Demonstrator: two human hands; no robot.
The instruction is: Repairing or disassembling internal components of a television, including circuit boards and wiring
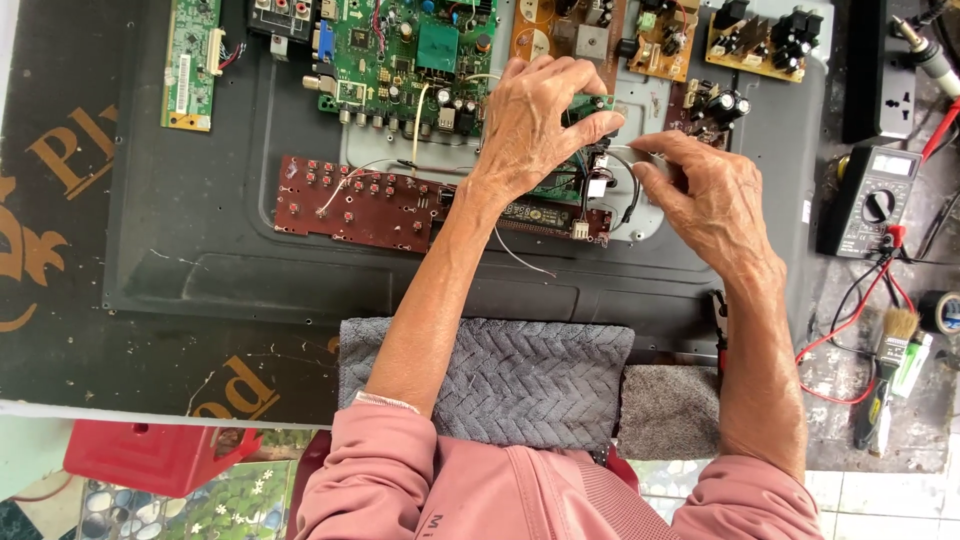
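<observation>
green small board (590, 103) pinched by left hand (535, 125); right hand (700, 195) holds white wire (640, 150).

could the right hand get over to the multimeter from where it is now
Probably yes. The right hand is pinching a thin wire near the small green board, and the multimeter lies just to its right on the bench, face up, with only its red and black leads trailing below. The hand would have to release the wire first.
</observation>
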